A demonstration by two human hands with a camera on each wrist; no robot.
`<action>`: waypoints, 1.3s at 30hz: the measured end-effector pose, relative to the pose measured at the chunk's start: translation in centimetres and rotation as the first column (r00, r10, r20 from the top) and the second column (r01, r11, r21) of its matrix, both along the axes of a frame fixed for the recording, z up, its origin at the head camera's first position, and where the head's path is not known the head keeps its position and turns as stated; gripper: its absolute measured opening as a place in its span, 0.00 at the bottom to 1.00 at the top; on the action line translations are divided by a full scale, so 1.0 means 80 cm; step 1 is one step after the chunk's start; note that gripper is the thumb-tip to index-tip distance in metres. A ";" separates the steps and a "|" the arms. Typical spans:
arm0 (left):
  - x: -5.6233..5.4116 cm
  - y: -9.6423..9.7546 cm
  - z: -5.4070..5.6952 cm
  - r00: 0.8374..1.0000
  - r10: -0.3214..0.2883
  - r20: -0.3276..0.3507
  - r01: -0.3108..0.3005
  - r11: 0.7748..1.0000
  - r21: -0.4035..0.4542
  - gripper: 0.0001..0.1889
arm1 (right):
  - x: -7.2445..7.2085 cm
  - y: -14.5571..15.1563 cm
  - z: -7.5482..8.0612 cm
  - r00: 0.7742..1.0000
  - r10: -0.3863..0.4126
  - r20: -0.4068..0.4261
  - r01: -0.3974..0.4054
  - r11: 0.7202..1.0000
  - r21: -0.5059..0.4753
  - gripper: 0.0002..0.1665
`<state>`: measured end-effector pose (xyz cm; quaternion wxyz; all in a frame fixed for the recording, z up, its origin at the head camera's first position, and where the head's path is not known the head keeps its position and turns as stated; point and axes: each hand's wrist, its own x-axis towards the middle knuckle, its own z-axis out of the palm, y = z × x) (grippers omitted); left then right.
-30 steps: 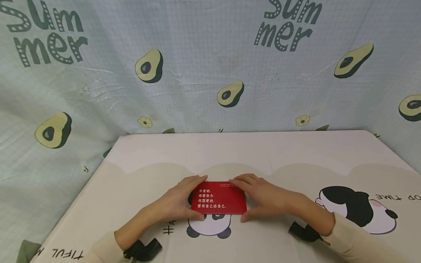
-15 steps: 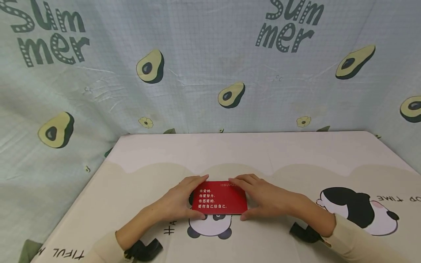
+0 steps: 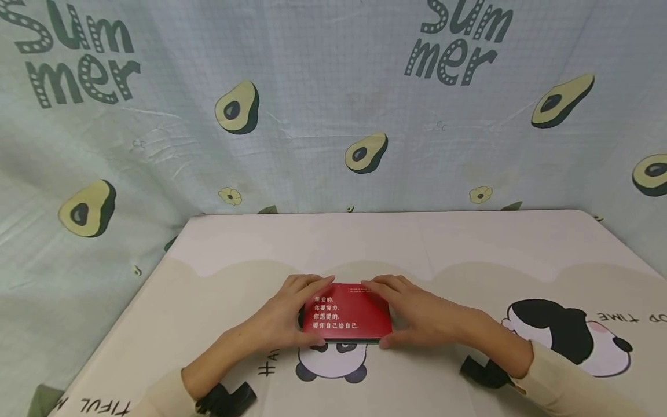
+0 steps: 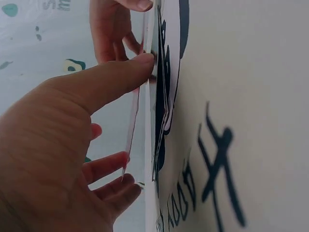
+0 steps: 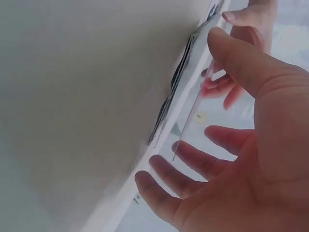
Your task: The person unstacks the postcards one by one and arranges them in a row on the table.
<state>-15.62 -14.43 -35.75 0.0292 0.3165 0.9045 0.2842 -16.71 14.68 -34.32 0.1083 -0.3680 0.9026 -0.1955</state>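
Note:
A red card (image 3: pixel 346 313) with white lettering is in front of me, over the panda print. My left hand (image 3: pixel 289 315) holds its left end, thumb at the near edge and fingers at the far edge. Likewise, my right hand (image 3: pixel 417 313) holds the right end. Seen edge-on in the left wrist view, the thin card (image 4: pixel 133 130) stands apart from several dark-edged sheets (image 4: pixel 159 96) on the table. The right wrist view also has the card (image 5: pixel 186 133) raised off the sheets (image 5: pixel 176 84). I cannot tell whether they are joined.
The table (image 3: pixel 417 237) has a pale cover printed with lettering, a panda face (image 3: pixel 332 362) and a black-and-white dog (image 3: pixel 568 333). Behind it hangs a cloth (image 3: pixel 307 75) with avocado prints. Black wrist mounts (image 3: pixel 226 399) sit beneath both forearms.
The card has risen slightly, and a dark strip now shows under its near edge. Both hands keep nearly the same place, with the left fingertips a little further right.

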 end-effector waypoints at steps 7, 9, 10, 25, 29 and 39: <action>0.000 -0.001 0.007 0.999 0.038 -0.030 -0.037 0.999 0.018 0.57 | -0.003 -0.003 0.011 1.000 -0.007 -0.024 0.006 0.999 -0.047 0.57; -0.001 -0.003 0.008 0.998 0.060 -0.036 -0.059 0.998 0.035 0.58 | -0.004 -0.004 0.013 0.999 -0.014 -0.038 0.012 0.998 -0.054 0.56; -0.002 -0.005 0.009 0.996 0.074 -0.042 -0.072 0.997 0.043 0.58 | -0.005 -0.005 0.013 0.999 -0.021 -0.043 0.018 0.998 -0.059 0.56; -0.023 -0.044 0.024 0.987 0.100 -0.126 -0.066 0.966 0.249 0.48 | -0.024 -0.009 0.021 0.995 -0.033 -0.092 0.014 0.980 -0.199 0.54; -0.030 -0.053 0.028 0.982 0.112 -0.150 -0.069 0.961 0.267 0.46 | -0.035 -0.014 0.020 0.992 -0.047 -0.113 0.021 0.975 -0.220 0.53; -0.042 -0.073 0.034 0.981 0.180 -0.077 -0.144 0.928 0.342 0.45 | -0.062 -0.041 0.024 0.985 -0.059 -0.161 0.014 0.965 -0.263 0.49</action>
